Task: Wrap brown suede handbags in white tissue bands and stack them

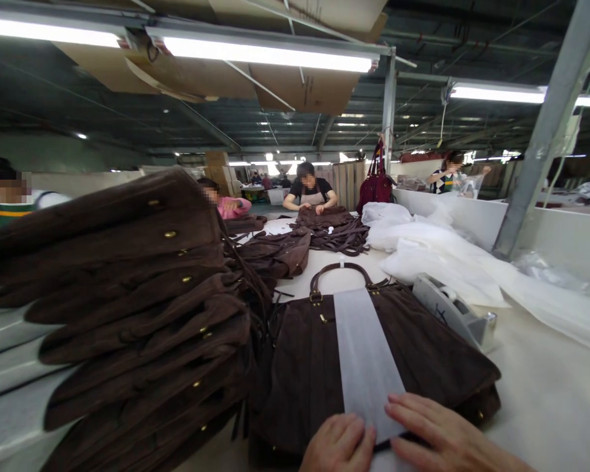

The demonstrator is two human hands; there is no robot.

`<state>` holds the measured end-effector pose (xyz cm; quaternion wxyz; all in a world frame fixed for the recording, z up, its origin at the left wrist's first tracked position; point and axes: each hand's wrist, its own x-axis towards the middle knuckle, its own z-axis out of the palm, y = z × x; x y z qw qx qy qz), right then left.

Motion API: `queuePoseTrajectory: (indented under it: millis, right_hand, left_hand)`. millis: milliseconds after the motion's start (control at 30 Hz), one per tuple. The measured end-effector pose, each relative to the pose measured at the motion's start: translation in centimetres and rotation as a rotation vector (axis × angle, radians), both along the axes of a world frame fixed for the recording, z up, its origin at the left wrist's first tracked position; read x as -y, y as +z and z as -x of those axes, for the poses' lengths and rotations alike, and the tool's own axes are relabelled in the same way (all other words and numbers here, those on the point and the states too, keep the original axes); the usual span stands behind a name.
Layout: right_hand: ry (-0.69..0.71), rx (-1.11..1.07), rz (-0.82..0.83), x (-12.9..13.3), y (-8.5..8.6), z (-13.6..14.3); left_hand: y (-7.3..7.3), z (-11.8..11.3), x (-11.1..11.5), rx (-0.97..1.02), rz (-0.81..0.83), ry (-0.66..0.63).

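Observation:
A dark brown handbag [302, 367] lies flat on the table before me, its looped handle [341, 267] pointing away. Down its middle runs a pale white strip of sheet material [366, 354], reaching over the near edge. My left hand [341, 442] rests on the near end of the strip and the bag's edge, fingers laid down close together. On the strip's right side, my right hand [435, 429] lies with fingers stretched out across strip and bag. The undersides of both hands are hidden.
A tall stack of brown bags [152, 314] with white sheets between them rises at left. A grey tape dispenser [452, 311] stands beyond the bag's right side. White plastic sheeting [437, 255] covers the right. Across the table, a co-worker [309, 190] handles brown pieces.

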<state>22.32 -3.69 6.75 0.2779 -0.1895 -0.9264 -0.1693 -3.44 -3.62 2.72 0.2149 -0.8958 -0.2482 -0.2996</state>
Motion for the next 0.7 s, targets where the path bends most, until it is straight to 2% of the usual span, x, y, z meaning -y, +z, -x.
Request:
queuePoseTrajectory:
  millis: [167,267,433,700]
  right_hand:
    - [0.051,-0.172,0.198,0.6,-4.2,-1.2]
    - [0.03,-0.178,0.359,1.2,-5.5,-2.1]
    - [0.068,-0.217,0.414,1.9,-5.6,-3.0]
    - [0.068,-0.278,0.588,2.4,-5.2,-3.1]
  left_hand:
    - [1.0,0.0,1.3,0.006,0.075,0.0]
    - [1.7,-0.3,2.7,0.007,0.161,0.005]
    - [1.9,-0.8,3.9,0.066,0.25,-0.004]
    - [2.1,-0.9,4.0,0.205,0.395,0.035]
